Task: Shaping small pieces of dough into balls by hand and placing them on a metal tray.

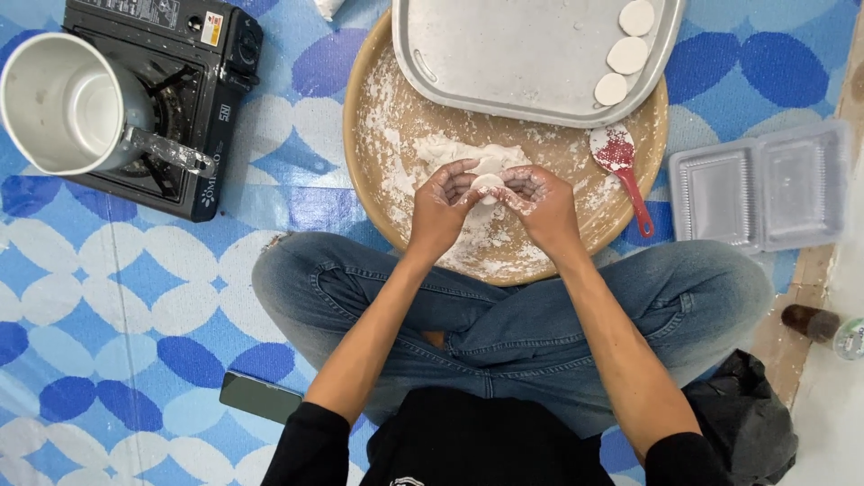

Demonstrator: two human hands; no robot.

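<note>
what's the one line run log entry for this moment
left hand + right hand: pinching dough piece | over floured round tray | metal tray: three dough discs | red spoon on round tray

A black portable gas stove point(193, 108) sits on the blue and white patterned mat point(108, 297), with a metal pot point(67, 103) on its burner, handle pointing right. A grey metal tray point(513, 58) rests across the far edge of the round floured board point(378, 117), carrying three flat white dough discs point(625, 54) along its right side, and a red spoon point(621, 166) lies just below it. An open clear plastic box point(765, 184) lies to the right, a dark phone point(259, 396) by the left knee, and a black bag point(747, 423) and a bottle point(823, 328) at lower right.
</note>
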